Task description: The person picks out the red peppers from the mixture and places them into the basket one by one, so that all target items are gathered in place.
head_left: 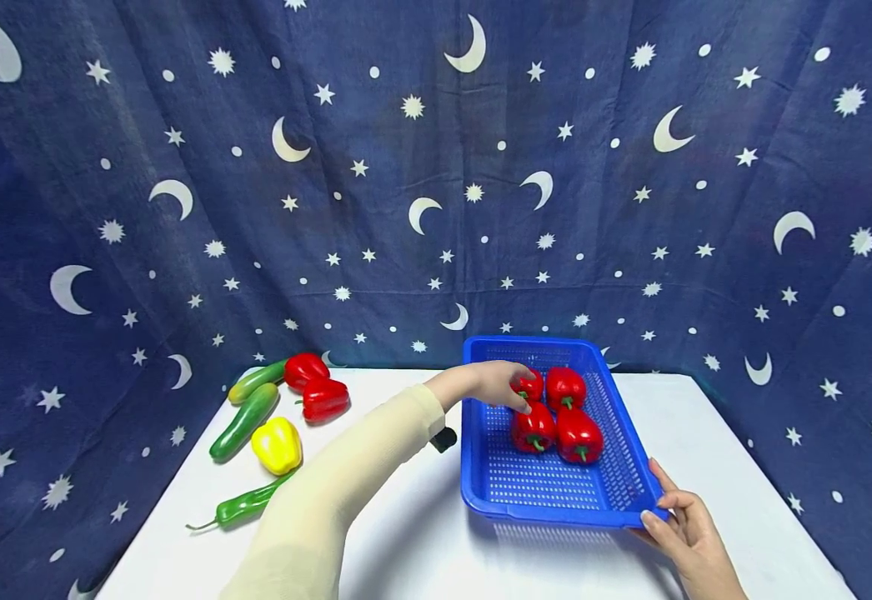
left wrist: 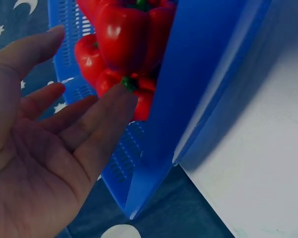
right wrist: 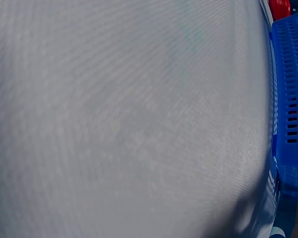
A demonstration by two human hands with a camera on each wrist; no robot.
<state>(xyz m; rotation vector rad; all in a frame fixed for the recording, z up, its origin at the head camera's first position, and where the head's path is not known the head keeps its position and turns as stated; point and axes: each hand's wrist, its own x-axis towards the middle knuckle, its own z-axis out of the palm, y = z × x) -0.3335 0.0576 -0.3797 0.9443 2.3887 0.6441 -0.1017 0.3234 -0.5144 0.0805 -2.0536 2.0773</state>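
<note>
Several red bell peppers point(head_left: 578, 435) sit grouped inside a blue plastic basket point(head_left: 541, 513) with perforated walls. My left hand point(head_left: 494, 385) reaches over the basket's left side, beside the peppers at the back. In the left wrist view, that hand point(left wrist: 44, 148) has its fingers apart and loosely bent, holding nothing; the fingertips overlap a pepper's green stem point(left wrist: 129, 83), and whether they touch it I cannot tell. My right hand point(head_left: 687, 533) grips the basket's near right corner, thumb at the rim. The right wrist view shows mostly white tabletop, with the basket wall point(right wrist: 293, 89) at its right edge.
Left on the white table point(head_left: 398, 533) lie two red bell peppers point(head_left: 325, 400), a yellow bell pepper point(head_left: 277, 446), a long green pepper point(head_left: 244, 504), a cucumber point(head_left: 244, 422) and a yellow-green cucumber-like vegetable point(head_left: 256, 382). A dark blue star-and-moon curtain point(head_left: 376, 275) hangs behind.
</note>
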